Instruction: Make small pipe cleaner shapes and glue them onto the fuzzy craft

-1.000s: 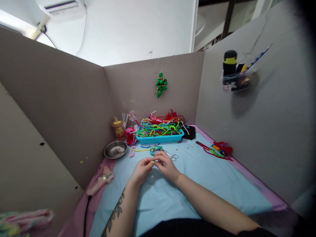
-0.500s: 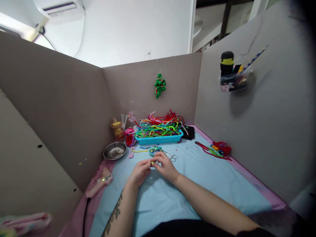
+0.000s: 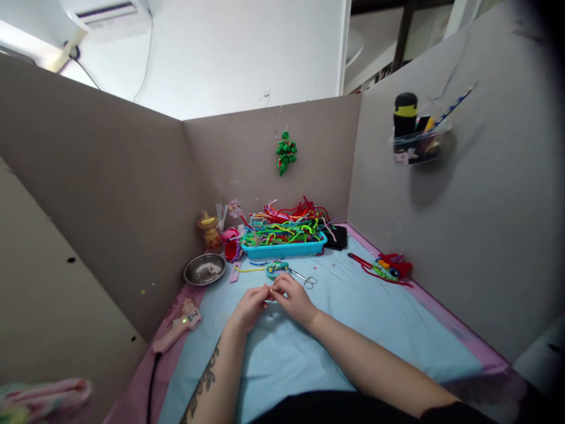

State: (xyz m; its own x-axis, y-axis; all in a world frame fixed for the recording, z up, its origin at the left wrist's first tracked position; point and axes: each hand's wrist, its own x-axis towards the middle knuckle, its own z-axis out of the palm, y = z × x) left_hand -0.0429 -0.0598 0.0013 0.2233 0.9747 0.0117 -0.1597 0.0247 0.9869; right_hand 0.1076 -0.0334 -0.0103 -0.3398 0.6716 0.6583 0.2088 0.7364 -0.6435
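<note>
My left hand (image 3: 251,306) and my right hand (image 3: 295,299) meet above the blue cloth, fingertips pinched together. Between them is a small yellow piece (image 3: 271,290), mostly covered by the fingers, so its kind does not show. Just beyond my fingers lies a blue-green fuzzy piece with yellow spots (image 3: 277,270), apparently made of pipe cleaners. A yellow pipe cleaner (image 3: 249,270) stretches out to its left. Scissors (image 3: 304,278) rest to its right, close to my right hand.
A blue tray (image 3: 286,251) heaped with pipe cleaners stands at the back. To the left are a metal bowl (image 3: 205,271) with small white bits and a pink glue gun (image 3: 179,331) with a cord. A colourful pipe-cleaner piece (image 3: 391,268) lies right. Grey panels enclose the table.
The fingers have closed a little further over the small yellow piece, so less of it shows. Both hands stay in nearly the same place.
</note>
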